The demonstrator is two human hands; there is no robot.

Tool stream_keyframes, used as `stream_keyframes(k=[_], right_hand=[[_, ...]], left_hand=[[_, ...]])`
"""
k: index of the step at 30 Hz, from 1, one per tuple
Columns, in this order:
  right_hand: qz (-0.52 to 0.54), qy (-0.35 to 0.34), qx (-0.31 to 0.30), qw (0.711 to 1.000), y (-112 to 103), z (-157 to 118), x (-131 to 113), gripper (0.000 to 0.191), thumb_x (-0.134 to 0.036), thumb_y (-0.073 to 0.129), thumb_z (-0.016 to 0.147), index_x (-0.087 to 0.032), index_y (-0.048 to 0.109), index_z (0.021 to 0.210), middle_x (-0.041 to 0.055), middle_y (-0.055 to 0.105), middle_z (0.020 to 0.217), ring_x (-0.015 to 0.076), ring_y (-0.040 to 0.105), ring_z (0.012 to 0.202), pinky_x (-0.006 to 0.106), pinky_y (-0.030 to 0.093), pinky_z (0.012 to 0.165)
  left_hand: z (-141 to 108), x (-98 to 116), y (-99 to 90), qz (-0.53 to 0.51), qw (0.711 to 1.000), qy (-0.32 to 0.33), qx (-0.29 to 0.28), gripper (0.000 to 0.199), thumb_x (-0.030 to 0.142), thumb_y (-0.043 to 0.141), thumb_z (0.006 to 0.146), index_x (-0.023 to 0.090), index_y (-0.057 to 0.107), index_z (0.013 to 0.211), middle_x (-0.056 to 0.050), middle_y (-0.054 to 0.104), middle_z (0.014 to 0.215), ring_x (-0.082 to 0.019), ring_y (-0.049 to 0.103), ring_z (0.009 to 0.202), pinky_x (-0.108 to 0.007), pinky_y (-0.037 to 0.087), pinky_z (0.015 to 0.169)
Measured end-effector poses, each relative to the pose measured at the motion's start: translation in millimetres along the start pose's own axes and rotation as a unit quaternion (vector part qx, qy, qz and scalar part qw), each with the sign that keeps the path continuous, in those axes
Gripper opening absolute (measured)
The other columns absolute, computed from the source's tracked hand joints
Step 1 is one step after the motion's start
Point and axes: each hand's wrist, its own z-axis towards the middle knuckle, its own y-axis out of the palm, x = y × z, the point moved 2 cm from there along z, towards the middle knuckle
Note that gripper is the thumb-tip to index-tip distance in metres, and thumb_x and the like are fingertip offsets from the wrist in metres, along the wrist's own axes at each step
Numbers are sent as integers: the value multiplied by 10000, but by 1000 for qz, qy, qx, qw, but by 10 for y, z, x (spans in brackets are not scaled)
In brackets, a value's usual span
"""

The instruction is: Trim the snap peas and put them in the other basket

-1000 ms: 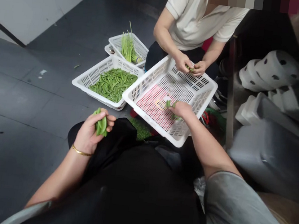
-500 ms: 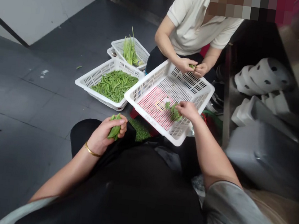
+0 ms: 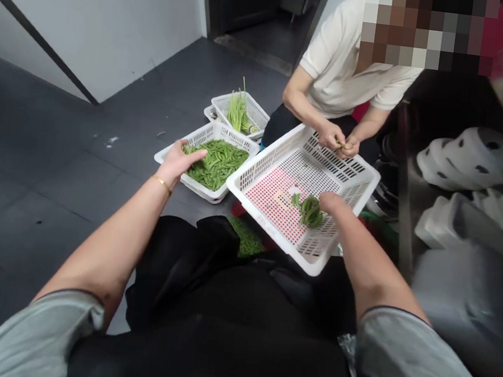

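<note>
My left hand (image 3: 180, 160) is over the left edge of a white basket (image 3: 163, 154) of green pods (image 3: 218, 163), fingers apart and thumb stretched out, with no pods visible in its grip. On the right, my right hand (image 3: 331, 203) is inside the large white basket (image 3: 249, 203), beside a small clump of green pods (image 3: 311, 212). Its fingers are hidden from view, so its grip cannot be made out. The large basket has a red-and-white perforated bottom and stands tilted in front of my lap.
Across the large basket a person in a cream shirt (image 3: 336, 58) pinches something small. Behind the pod basket, a smaller basket (image 3: 258, 111) holds long green stalks (image 3: 238, 113). White containers (image 3: 470, 157) and a grey bin (image 3: 462, 300) stand at the right.
My left hand has moved forward to the pod basket and opened; the pods it held are no longer in it. My right hand remains by the clump. The view has shifted.
</note>
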Motion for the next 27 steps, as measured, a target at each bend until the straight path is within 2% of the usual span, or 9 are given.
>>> stream_keyframes(k=[2,4,7,10,12,15,19,22,27], right_hand=[[-13,3,21,1000,-126,-106,64,245,-229,540,896,-83,623,1075,164,630,1083,233,610,1008,361,489,843],[-25,6,48,999,-252,-296,105,235,-158,487,890,-63,656,1025,212,648,1039,277,611,1028,352,475,824],[-28,-36,115,992,-439,-740,4,293,-182,408,913,-116,668,1032,174,666,1034,284,624,992,349,474,766],[46,-213,213,953,-613,-1270,-350,278,-238,419,931,-177,687,972,91,691,976,204,651,852,291,475,706],[105,-336,242,904,-671,-1563,-633,261,-243,437,936,-176,688,923,68,694,893,169,644,799,268,471,697],[159,-437,272,842,-624,-1802,-990,228,-243,465,932,-171,677,889,51,679,802,146,630,750,246,458,681],[180,-393,400,808,-370,-1854,-1339,255,-236,439,942,-145,668,875,58,668,747,141,618,669,238,436,620],[168,-311,501,790,-201,-1894,-1531,260,-211,429,937,-131,667,866,64,658,710,147,610,618,251,418,569],[236,-308,515,764,-218,-2051,-1328,216,-208,455,931,-157,650,852,50,676,730,140,631,654,243,464,608]], left_hand=[[160,63,6,126,987,90,41,699,352,812,531,96,560,1130,-189,607,1141,-332,536,1117,-487,385,995],[15,105,79,164,972,171,-1,657,415,741,631,109,559,1182,-176,587,1205,-323,518,1150,-483,366,1019],[-630,164,293,126,948,260,-134,428,423,587,801,148,617,1128,-118,647,1105,-253,587,1024,-428,448,930],[-1341,248,518,80,920,303,-234,427,372,611,804,165,607,1178,-121,628,1146,-242,565,1036,-377,455,898],[-1664,261,612,32,914,248,-319,409,380,618,803,166,619,1152,-97,655,1015,-182,599,806,-304,487,729],[-1908,197,610,-88,915,77,-386,272,394,590,824,132,647,867,-23,612,665,-86,488,505,-206,392,486],[-2069,74,534,-272,883,-139,-356,297,411,643,774,143,542,694,59,458,445,-33,294,330,-156,191,321],[-2149,18,535,-341,871,-184,-301,319,407,699,715,142,525,680,33,528,472,-48,379,325,-155,258,296],[-2023,-42,358,-350,911,-129,-174,309,370,735,682,126,546,691,-10,626,550,-70,496,370,-172,402,355]])
